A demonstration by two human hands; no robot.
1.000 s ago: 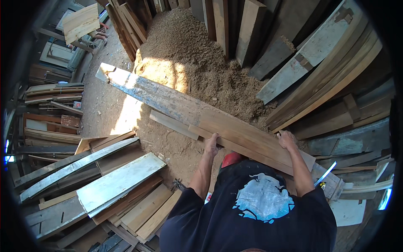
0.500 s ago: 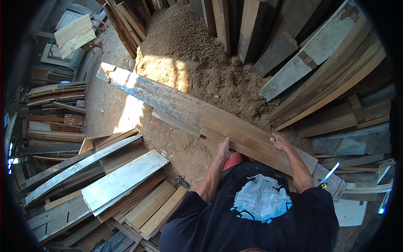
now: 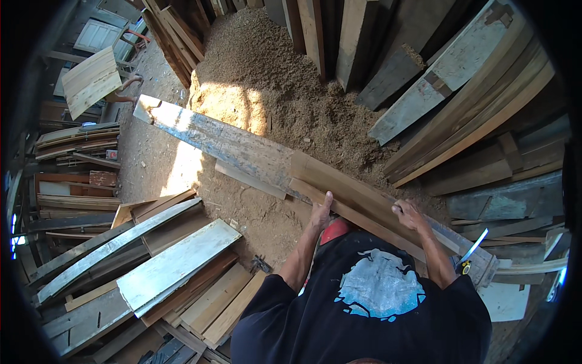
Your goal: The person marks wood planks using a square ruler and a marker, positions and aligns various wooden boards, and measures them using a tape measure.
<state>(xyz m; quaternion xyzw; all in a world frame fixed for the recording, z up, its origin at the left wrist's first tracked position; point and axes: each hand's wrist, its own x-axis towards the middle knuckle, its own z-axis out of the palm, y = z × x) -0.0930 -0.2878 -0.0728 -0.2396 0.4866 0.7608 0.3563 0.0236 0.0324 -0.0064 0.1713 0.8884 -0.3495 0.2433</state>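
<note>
Two brown planks are on a long, paint-worn bench plank (image 3: 224,139) in front of me. The nearer brown plank (image 3: 357,219) is tipped, its long narrow edge turned up toward me. My left hand (image 3: 323,212) grips this plank near its left end, thumb along its top. My right hand (image 3: 409,216) is closed with curled fingers at the planks farther right; which plank its fingertips hold is partly hidden. Beyond lies the farther brown plank (image 3: 339,177), with a shaded strip between the two. A yellow-and-black tape measure (image 3: 465,267) sits by my right forearm.
Sawdust (image 3: 285,79) is heaped beyond the bench. Upright timbers (image 3: 354,42) lean at the back and right. Stacked boards lie at left, topped by a whitish board (image 3: 179,267). Another person's arm (image 3: 128,87) shows near a pale panel (image 3: 92,82) at far left.
The nearer plank has tipped from lying flat beside the farther one, and a shaded strip now shows between them. Both hands turned with it. The pale panel at far left shifted left and down.
</note>
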